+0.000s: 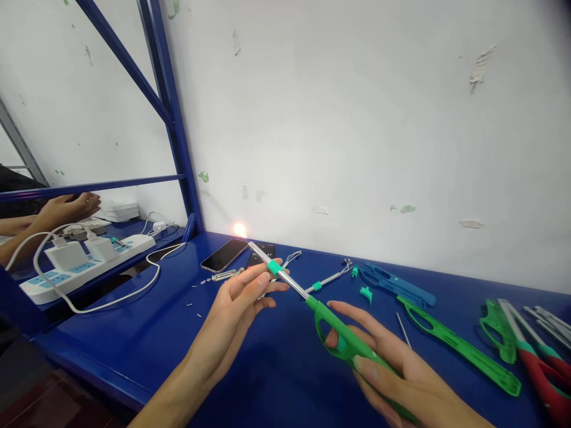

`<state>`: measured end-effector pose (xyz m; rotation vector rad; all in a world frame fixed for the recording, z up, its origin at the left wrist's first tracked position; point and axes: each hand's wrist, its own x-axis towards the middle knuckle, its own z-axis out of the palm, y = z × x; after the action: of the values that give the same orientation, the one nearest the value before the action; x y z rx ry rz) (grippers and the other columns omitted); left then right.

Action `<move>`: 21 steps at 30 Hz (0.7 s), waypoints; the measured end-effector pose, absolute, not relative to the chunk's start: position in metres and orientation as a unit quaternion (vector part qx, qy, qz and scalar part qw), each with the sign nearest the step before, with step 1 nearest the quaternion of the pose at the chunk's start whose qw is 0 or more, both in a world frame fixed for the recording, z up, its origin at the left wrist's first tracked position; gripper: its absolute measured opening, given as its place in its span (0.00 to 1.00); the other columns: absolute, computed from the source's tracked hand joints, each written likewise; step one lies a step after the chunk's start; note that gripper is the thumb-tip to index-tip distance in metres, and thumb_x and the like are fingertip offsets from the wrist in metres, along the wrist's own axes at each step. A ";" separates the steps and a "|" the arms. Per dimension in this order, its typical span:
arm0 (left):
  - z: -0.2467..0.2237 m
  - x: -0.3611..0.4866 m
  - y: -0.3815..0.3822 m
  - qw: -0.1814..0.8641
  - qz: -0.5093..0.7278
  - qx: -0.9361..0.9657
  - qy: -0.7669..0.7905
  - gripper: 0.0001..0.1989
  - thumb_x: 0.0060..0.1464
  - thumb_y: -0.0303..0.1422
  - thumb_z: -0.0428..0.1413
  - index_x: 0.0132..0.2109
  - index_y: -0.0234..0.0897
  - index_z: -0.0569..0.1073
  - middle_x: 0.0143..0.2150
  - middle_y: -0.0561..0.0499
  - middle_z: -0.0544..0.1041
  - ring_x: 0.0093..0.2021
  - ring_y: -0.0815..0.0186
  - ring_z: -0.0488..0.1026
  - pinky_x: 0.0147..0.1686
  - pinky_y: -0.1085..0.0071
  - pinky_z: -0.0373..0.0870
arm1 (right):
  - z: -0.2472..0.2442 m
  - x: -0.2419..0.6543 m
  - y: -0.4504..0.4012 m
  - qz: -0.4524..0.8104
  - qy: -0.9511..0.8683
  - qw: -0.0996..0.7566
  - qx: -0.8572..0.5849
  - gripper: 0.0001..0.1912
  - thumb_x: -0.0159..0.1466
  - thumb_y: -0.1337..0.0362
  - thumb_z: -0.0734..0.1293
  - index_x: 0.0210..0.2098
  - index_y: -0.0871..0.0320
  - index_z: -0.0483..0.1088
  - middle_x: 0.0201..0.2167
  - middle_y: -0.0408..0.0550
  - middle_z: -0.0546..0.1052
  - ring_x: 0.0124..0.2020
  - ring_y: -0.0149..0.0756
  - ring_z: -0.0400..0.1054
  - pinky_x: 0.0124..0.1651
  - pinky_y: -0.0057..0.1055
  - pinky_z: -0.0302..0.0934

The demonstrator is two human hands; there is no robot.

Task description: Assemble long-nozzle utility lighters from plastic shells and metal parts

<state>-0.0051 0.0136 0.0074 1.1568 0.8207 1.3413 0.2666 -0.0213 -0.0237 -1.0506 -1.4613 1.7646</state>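
Observation:
A green long-necked gas lighter (343, 330) slants across the middle of the view, with a bright flame (239, 229) at the tip of its metal tube. My right hand (392, 362) is wrapped round the green handle, one finger in the trigger loop. Thumb and fingers of my left hand (243, 303) pinch the teal ring (275, 268) on the tube. Behind the lighter lies a loose metal tube with its own teal ring (317, 286) and thin wires. Two small teal plastic parts, including a curved piece (366, 295), rest nearby.
A phone (224, 255) lies near the flame. Blue (397, 284) and green (459, 345) handle halves lie right; red lighters (546, 374) stand farther right. A power strip (84, 267) with white cables is at left, near another person's hand (71, 208) beyond the blue frame (167, 119).

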 end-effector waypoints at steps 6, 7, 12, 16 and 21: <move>0.005 -0.002 0.014 0.567 0.570 0.482 0.348 0.20 0.64 0.47 0.67 0.58 0.43 0.85 0.61 0.43 0.81 0.59 0.52 0.76 0.46 0.68 0.70 | -0.027 0.268 -0.022 0.663 -0.564 0.294 -0.395 0.52 0.66 0.34 0.71 0.79 0.41 0.46 0.18 0.28 0.51 0.20 0.26 0.42 0.19 0.19 0.38; 0.004 -0.002 0.015 0.567 0.570 0.482 0.348 0.20 0.64 0.47 0.67 0.57 0.42 0.85 0.60 0.43 0.81 0.59 0.53 0.77 0.46 0.69 0.70 | -0.027 0.269 -0.022 0.665 -0.563 0.291 -0.395 0.53 0.66 0.33 0.71 0.79 0.41 0.46 0.18 0.28 0.51 0.20 0.26 0.42 0.20 0.20 0.37; 0.002 0.000 0.014 0.585 0.550 0.470 0.367 0.19 0.66 0.48 0.65 0.55 0.41 0.85 0.57 0.43 0.83 0.56 0.55 0.78 0.44 0.69 0.69 | -0.031 0.269 -0.021 0.648 -0.519 0.327 -0.451 0.44 0.66 0.35 0.72 0.76 0.34 0.56 0.30 0.41 0.74 0.19 0.22 0.44 0.20 0.22 0.37; 0.001 0.001 0.011 0.606 0.522 0.467 0.377 0.20 0.66 0.47 0.63 0.55 0.38 0.85 0.54 0.42 0.84 0.52 0.56 0.79 0.43 0.68 0.70 | -0.034 0.262 -0.015 0.626 -0.505 0.403 -0.436 0.38 0.66 0.39 0.74 0.72 0.31 0.63 0.60 0.54 0.76 0.19 0.18 0.51 0.18 0.22 0.40; 0.001 0.002 0.011 0.617 0.519 0.463 0.368 0.17 0.66 0.44 0.61 0.52 0.36 0.84 0.48 0.44 0.84 0.47 0.59 0.80 0.42 0.68 0.69 | -0.030 0.255 -0.012 0.609 -0.485 0.452 -0.435 0.41 0.63 0.39 0.76 0.71 0.36 0.65 0.60 0.56 0.77 0.19 0.18 0.50 0.17 0.20 0.36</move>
<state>0.0018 0.0109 0.0006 1.0655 0.8476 1.1960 0.2553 -0.0118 -0.0296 -1.0751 -1.1972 1.5054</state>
